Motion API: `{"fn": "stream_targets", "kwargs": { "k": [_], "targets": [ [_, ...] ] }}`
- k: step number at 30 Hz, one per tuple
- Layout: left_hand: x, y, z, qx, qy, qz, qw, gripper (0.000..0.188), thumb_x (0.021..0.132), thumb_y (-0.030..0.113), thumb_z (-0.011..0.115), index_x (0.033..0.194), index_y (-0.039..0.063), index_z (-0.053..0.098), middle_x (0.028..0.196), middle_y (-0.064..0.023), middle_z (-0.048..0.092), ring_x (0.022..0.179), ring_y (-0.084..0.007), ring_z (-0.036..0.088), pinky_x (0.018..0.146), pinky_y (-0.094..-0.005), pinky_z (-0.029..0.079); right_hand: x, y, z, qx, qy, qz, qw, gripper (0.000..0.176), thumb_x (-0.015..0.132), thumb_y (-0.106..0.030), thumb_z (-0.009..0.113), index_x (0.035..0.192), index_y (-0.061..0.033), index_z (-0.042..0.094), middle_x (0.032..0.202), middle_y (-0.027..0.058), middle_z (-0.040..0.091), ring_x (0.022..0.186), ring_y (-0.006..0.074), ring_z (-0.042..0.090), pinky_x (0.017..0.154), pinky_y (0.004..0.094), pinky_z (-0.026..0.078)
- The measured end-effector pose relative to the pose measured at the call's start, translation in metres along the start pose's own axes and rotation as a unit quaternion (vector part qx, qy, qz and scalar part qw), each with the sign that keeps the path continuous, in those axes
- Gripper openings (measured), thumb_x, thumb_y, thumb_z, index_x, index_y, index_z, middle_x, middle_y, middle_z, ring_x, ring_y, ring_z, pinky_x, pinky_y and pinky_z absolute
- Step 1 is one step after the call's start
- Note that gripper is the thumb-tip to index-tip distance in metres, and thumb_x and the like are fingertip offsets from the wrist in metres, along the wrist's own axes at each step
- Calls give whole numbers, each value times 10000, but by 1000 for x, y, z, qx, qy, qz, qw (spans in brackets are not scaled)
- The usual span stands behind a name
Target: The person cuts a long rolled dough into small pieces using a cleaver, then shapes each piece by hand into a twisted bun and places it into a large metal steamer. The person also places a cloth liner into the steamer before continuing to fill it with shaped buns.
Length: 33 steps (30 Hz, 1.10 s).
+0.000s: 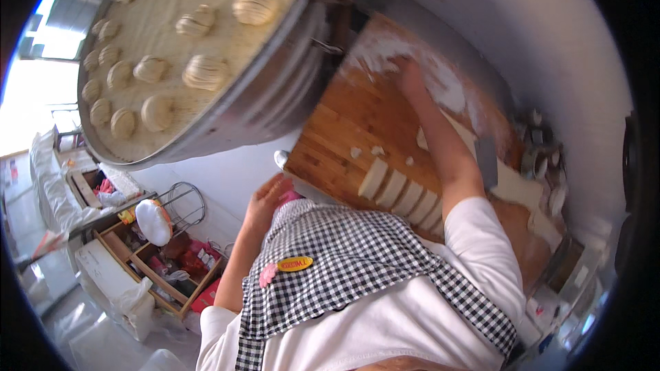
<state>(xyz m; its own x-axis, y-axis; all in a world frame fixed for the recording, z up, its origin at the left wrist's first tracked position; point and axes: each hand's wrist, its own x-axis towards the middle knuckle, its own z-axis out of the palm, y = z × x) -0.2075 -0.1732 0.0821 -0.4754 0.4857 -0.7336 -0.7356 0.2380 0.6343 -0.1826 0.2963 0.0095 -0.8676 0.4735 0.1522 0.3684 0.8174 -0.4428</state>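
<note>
My right hand (405, 69) reaches to the far part of a wooden board (335, 129), its fingers low at a patch of white flour (448, 90); blur hides what they hold. My left hand (268, 193) is beside the board's near left corner, by a pink cloth edge at my checked apron (350, 257); its grip is unclear. Cut dough pieces (394, 188) lie in a row along the near edge, with small dough scraps (377, 150) beyond them. Right of my forearm, a grey rectangular blade (485, 162) stands by a flat sheet of dough (518, 188).
A large round metal steamer (232, 113) with shaped buns (206, 72) on its mesh liner rises at the upper left, close to the board. An open wooden drawer (180, 288) of packets lies at lower left. Jars and small containers (541, 159) crowd the board's right side.
</note>
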Motion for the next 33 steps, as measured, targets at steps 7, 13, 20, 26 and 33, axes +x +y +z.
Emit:
{"fn": "stream_targets", "kwargs": {
  "k": [7, 13, 20, 26, 33],
  "targets": [
    [-27, 12, -40, 4, -13, 2, 1000, 510, 974, 292, 518, 1373, -8, 412, 1281, -154, 556, 1166, -230, 541, 976, -332, 435, -2, 1, -21, 285, -104, 323, 897, 445, 763, -115, 718, 1195, -82, 619, 1236, 132, 571, 1035, 260, 594, 865, 349, 491],
    [-17, -6, -58, -27, 29, 4, 999, 461, 969, 272, 533, 1341, 11, 460, 1255, -135, 576, 1139, -207, 561, 938, -306, 449, 69, -22, -190, 536, 171, 186, 806, 425, 906, -126, 582, 1319, -72, 501, 1246, 62, 562, 1117, 178, 542, 884, 310, 473],
    [-11, -7, -62, -126, 1, 26, 992, 385, 951, 249, 563, 1239, -7, 541, 1169, -116, 624, 1080, -200, 593, 901, -314, 479, 198, -244, -268, 240, 52, -127, 961, 419, 838, -214, 705, 1218, -65, 611, 1083, 58, 661, 935, 134, 628, 817, 263, 500],
    [-32, 1, -70, -237, 38, 19, 971, 260, 854, 44, 601, 1105, -21, 612, 1053, -128, 662, 923, -237, 651, 808, -325, 527, 326, -363, -227, -32, 53, -213, 975, 423, 768, -308, 751, 1132, -108, 672, 974, 35, 700, 770, 96, 641, 702, 232, 508],
    [-27, 2, -79, -263, 106, 26, 959, 510, 827, 106, 649, 1294, -2, 475, 1240, -121, 565, 1081, -254, 568, 898, -366, 478, 406, -371, -135, -166, -65, -94, 980, 446, 668, -269, 800, 1075, -122, 694, 968, 70, 705, 908, 179, 646, 843, 304, 484]
  ]
}}
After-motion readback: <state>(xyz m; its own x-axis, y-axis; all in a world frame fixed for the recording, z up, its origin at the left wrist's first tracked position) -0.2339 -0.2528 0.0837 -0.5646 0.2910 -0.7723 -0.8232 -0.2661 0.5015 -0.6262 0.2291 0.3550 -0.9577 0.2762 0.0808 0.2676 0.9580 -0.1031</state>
